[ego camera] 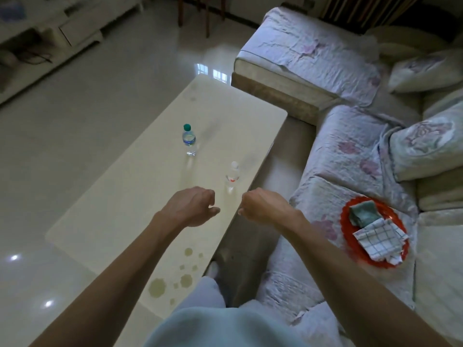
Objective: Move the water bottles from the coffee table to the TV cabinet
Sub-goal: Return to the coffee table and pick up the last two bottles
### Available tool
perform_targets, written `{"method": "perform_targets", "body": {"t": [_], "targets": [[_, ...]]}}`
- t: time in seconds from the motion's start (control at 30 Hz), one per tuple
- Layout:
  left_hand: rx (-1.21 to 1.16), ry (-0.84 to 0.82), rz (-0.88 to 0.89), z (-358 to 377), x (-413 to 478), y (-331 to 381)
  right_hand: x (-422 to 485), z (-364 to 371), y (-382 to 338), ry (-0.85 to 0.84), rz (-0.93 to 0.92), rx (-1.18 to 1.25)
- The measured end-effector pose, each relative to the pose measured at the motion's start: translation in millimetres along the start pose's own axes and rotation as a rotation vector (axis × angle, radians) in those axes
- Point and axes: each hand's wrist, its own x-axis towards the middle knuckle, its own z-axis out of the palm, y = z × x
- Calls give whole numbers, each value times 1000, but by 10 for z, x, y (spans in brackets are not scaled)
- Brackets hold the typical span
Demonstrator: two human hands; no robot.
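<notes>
Two clear water bottles stand upright on the cream coffee table (120, 216). The green-capped bottle (189, 140) with a blue label is near the table's middle. The white-capped bottle (232, 175) with a red mark stands closer, near the right edge. My left hand (194, 205) hovers over the table, fingers loosely curled, holding nothing. My right hand (263, 206) is just below and right of the white-capped bottle, fingers curled, nothing in it. The white TV cabinet (50, 28) runs along the far left wall.
An L-shaped sofa (338, 151) with a floral cover borders the table on the right. A red plate (348, 216) with folded cloths lies on it. Glossy tiled floor (87, 101) separates table and cabinet. Wooden chair legs (206, 16) stand at the back.
</notes>
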Motion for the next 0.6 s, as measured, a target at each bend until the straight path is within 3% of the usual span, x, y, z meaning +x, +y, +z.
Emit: {"method": "perform_targets", "body": {"t": [0.27, 0.6], "targets": [[-65, -58, -108, -58, 593, -253, 739, -201, 260, -94, -46, -44], [-227, -137, -317, 374, 1625, -548, 2090, -32, 877, -202, -139, -70]]}}
